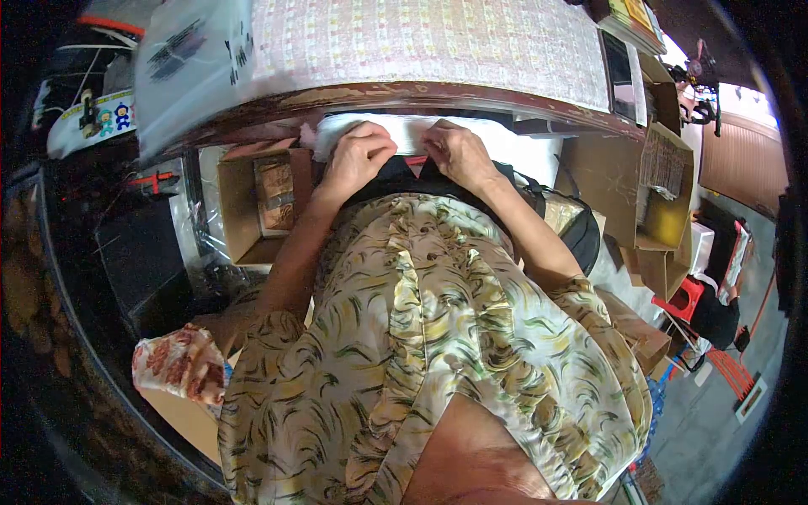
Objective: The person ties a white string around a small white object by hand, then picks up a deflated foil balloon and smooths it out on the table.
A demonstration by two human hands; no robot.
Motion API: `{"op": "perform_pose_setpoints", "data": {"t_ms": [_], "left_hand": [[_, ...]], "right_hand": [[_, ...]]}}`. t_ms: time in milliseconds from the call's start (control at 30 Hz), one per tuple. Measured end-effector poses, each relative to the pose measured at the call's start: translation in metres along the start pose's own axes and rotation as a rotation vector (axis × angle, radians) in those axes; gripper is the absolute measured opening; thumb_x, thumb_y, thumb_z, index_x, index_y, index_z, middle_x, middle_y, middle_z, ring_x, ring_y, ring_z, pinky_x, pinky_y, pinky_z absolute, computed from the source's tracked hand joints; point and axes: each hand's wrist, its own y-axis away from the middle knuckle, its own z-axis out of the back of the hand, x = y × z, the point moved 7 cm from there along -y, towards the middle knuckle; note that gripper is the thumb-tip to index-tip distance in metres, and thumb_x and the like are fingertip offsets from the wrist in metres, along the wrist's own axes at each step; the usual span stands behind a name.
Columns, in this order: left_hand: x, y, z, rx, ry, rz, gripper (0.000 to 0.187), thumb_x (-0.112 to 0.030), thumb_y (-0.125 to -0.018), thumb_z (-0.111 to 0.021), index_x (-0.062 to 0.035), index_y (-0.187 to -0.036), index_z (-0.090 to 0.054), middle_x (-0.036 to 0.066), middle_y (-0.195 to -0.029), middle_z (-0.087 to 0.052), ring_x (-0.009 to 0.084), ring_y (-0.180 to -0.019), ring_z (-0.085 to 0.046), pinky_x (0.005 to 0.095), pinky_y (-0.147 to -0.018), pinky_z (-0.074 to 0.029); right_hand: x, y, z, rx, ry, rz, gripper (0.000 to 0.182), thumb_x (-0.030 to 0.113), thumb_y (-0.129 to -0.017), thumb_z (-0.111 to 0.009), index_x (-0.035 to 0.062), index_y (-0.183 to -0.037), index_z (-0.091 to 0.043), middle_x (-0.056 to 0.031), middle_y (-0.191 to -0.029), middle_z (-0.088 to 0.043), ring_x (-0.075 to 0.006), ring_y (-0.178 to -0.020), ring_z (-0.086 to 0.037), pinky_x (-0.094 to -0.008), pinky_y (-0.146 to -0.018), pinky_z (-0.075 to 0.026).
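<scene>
My left hand [362,155] and my right hand [458,151] are side by side near the table's front edge, a small gap between them. Fingers of both hands are pinched together. What they grip is too small to make out. Under and between them lies black cloth [394,174] on my lap, with a small red patch [415,162] showing. Behind the hands is a bright white sheet-like thing [407,129], just below the table edge.
A table with a checked cloth [429,50] and worn wooden edge spans the front. A plastic bag [189,67] lies at its left. Cardboard boxes [240,206] stand left and right [593,181]. A red stool [688,300] is at the right.
</scene>
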Motion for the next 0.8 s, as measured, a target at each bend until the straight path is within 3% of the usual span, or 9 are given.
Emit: {"op": "perform_pose_setpoints", "data": {"t_ms": [67, 300, 400, 500, 600, 700, 767, 800], "left_hand": [[0.004, 0.001, 0.002, -0.013, 0.124, 0.100, 0.008, -0.002, -0.084, -0.073, -0.0005, -0.091, -0.074, 0.008, -0.098, -0.069, 0.0198, -0.084, -0.068, 0.0303, -0.072, -0.055], [0.012, 0.003, 0.004, 0.001, 0.245, 0.239, 0.008, -0.004, -0.088, -0.071, 0.0014, -0.094, -0.073, 0.007, -0.100, -0.069, 0.0150, -0.087, -0.066, 0.0264, -0.073, -0.054], [0.012, 0.003, 0.004, 0.015, 0.283, 0.266, 0.009, -0.005, -0.089, -0.070, 0.0007, -0.096, -0.072, 0.007, -0.101, -0.069, 0.0151, -0.091, -0.066, 0.0266, -0.076, -0.053], [-0.002, -0.002, 0.012, -0.005, 0.278, 0.157, 0.008, -0.005, -0.091, -0.068, 0.0007, -0.097, -0.069, 0.006, -0.100, -0.068, 0.0145, -0.094, -0.064, 0.0280, -0.082, -0.051], [-0.011, -0.004, 0.021, 0.007, 0.361, 0.189, 0.010, -0.008, -0.094, -0.066, 0.0005, -0.099, -0.067, 0.005, -0.103, -0.068, 0.0151, -0.096, -0.064, 0.0299, -0.087, -0.049], [-0.015, -0.005, 0.023, 0.100, 0.389, 0.238, 0.015, -0.009, -0.098, -0.060, -0.0005, -0.111, -0.061, 0.004, -0.115, -0.066, 0.0150, -0.107, -0.060, 0.0285, -0.096, -0.045], [-0.029, -0.008, 0.016, 0.125, 0.912, 0.252, 0.016, -0.012, -0.101, -0.053, -0.0029, -0.114, -0.056, 0.001, -0.103, -0.060, 0.0123, -0.096, -0.056, 0.0272, -0.088, -0.045], [-0.047, -0.015, 0.019, 0.125, 0.912, 0.244, 0.016, -0.012, -0.101, -0.053, -0.0029, -0.114, -0.056, 0.001, -0.103, -0.060, 0.0123, -0.096, -0.056, 0.0272, -0.088, -0.045]], "right_hand": [[0.008, -0.002, 0.004, 0.003, -0.074, 0.000, 0.017, 0.000, -0.082, -0.067, 0.0003, -0.099, -0.069, -0.0152, -0.093, -0.067, -0.0360, -0.082, -0.066, -0.0409, -0.071, -0.053], [0.008, -0.010, -0.009, 0.023, -0.032, 0.043, 0.020, 0.000, -0.082, -0.068, 0.0013, -0.101, -0.069, -0.0153, -0.093, -0.068, -0.0351, -0.080, -0.067, -0.0400, -0.070, -0.053], [0.010, -0.011, -0.012, 0.071, -0.025, 0.020, 0.020, 0.001, -0.082, -0.069, 0.0021, -0.101, -0.070, -0.0153, -0.092, -0.068, -0.0338, -0.081, -0.068, -0.0395, -0.069, -0.053], [0.017, -0.012, -0.009, 0.097, -0.101, -0.034, 0.017, 0.002, -0.082, -0.069, 0.0022, -0.100, -0.070, -0.0151, -0.092, -0.068, -0.0325, -0.082, -0.068, -0.0394, -0.070, -0.053], [0.042, -0.011, 0.020, -0.008, -0.126, 0.044, 0.014, 0.004, -0.083, -0.070, 0.0027, -0.097, -0.071, -0.0150, -0.090, -0.067, -0.0321, -0.082, -0.068, -0.0387, -0.070, -0.053], [0.067, -0.013, 0.052, -0.076, -0.204, 0.146, 0.012, 0.003, -0.082, -0.071, 0.0010, -0.094, -0.069, -0.0140, -0.090, -0.067, -0.0308, -0.080, -0.067, -0.0360, -0.069, -0.052], [0.090, -0.016, 0.079, -0.113, -0.255, 0.220, 0.011, 0.003, -0.082, -0.070, 0.0003, -0.092, -0.069, -0.0118, -0.089, -0.067, -0.0267, -0.079, -0.067, -0.0344, -0.068, -0.052], [0.105, -0.017, 0.097, -0.147, -0.308, 0.293, 0.009, 0.002, -0.082, -0.070, -0.0004, -0.091, -0.068, -0.0096, -0.088, -0.066, -0.0226, -0.077, -0.066, -0.0329, -0.068, -0.051]]}}
